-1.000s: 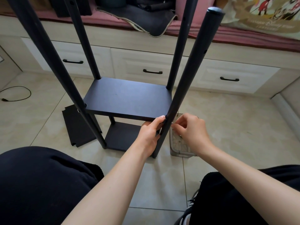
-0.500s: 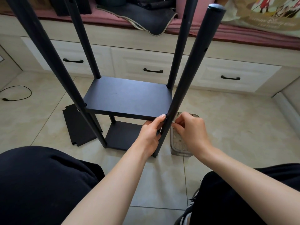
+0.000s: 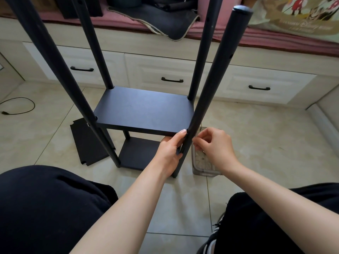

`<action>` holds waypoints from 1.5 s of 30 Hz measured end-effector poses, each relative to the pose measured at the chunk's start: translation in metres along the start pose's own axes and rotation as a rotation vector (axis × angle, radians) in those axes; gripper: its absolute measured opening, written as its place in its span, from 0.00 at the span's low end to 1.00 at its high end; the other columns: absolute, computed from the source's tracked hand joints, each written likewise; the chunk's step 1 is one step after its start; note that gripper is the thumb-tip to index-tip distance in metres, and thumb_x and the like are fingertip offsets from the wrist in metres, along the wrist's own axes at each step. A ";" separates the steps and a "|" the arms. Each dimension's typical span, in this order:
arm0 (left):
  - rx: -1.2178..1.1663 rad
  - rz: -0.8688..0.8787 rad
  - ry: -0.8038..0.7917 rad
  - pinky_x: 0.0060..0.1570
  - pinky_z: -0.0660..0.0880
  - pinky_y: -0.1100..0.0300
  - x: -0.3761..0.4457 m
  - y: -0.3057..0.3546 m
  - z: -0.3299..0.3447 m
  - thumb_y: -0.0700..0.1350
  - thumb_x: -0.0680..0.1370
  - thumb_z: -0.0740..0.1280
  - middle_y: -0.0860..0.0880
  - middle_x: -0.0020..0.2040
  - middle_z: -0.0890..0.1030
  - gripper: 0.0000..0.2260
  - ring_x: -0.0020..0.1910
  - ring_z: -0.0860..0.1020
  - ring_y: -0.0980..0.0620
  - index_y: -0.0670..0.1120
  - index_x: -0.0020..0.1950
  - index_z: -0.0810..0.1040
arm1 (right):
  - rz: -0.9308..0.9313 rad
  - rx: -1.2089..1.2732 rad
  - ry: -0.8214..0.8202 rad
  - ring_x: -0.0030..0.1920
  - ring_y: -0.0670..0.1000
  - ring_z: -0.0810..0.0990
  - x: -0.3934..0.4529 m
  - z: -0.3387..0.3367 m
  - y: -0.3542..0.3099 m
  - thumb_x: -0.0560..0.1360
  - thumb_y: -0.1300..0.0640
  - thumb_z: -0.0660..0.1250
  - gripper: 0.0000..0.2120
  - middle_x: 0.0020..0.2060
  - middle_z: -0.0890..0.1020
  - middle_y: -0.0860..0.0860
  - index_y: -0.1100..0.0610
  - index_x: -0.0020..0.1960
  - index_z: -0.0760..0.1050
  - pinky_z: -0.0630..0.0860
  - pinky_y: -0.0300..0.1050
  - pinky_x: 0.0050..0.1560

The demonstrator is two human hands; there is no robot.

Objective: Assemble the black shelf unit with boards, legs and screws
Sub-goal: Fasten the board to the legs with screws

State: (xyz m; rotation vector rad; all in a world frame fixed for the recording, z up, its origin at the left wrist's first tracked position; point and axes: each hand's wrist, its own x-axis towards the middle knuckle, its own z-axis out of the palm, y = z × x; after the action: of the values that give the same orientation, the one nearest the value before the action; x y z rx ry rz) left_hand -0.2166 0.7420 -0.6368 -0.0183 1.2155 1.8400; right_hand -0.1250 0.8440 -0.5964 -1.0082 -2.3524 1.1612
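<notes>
Head view: two boards sit fixed between four legs on the floor; a spare board (image 3: 89,143) lies left. Left hand (image 3: 170,149) grips the near-right leg (image 3: 207,99); right hand (image 3: 214,145) fingers pinch something small there, likely a screw.

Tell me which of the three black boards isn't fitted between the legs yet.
The notched board lying flat on the floor left of the unit. The upper board and bottom board both sit between the legs.
</notes>
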 end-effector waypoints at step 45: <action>0.027 -0.065 -0.124 0.50 0.75 0.54 -0.006 0.011 -0.006 0.49 0.81 0.69 0.48 0.53 0.85 0.07 0.51 0.83 0.57 0.47 0.52 0.82 | 0.073 0.084 -0.063 0.34 0.43 0.84 0.006 -0.004 0.004 0.72 0.59 0.75 0.04 0.32 0.85 0.47 0.52 0.43 0.81 0.80 0.41 0.41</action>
State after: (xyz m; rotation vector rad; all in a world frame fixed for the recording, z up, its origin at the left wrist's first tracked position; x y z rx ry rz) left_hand -0.2235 0.7328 -0.6289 0.0699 1.1406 1.7420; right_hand -0.1255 0.8520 -0.5974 -1.0511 -2.3107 1.3258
